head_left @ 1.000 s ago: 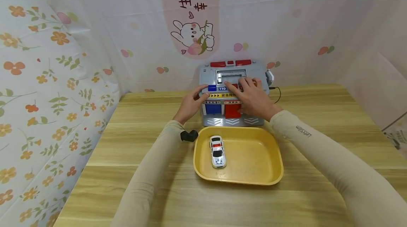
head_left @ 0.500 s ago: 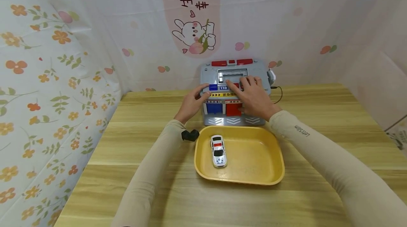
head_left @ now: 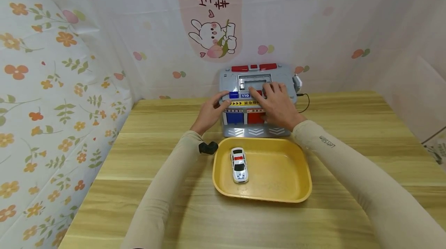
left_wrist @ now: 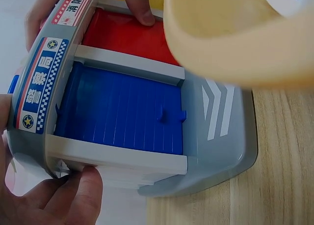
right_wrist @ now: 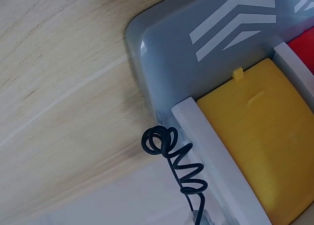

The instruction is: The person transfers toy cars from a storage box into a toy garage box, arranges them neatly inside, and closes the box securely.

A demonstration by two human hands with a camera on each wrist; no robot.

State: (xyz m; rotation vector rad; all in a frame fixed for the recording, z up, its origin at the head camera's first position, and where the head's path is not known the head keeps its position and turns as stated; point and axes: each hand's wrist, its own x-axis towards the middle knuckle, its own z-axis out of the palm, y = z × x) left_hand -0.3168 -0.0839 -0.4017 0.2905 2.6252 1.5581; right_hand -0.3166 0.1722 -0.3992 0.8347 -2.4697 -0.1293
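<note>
A grey toy garage (head_left: 228, 82) with blue, red and yellow doors stands against the back cloth. My left hand (head_left: 208, 113) grips its left end, fingertips by the blue button (head_left: 234, 95); in the left wrist view, fingers (left_wrist: 88, 193) press the side wall below the roof. My right hand (head_left: 280, 105) holds the roof's front edge from above, with fingers spread on top and one digit (left_wrist: 142, 11) down by the red door (left_wrist: 127, 36). The blue door (left_wrist: 122, 109) and yellow door (right_wrist: 265, 136) are down. The right wrist view does not show the hand.
In front of the garage sits a yellow tray (head_left: 278, 196) with a white toy police car (head_left: 239, 165) in its left part. A coiled black cord (right_wrist: 189, 166) hangs at the garage's right side, by a white handset-like piece (head_left: 297, 82). Wooden tabletop (head_left: 150, 140) surrounds them.
Both hands keep their places on the toy garage. Only the head view has shifted slightly; the car and tray stay put.
</note>
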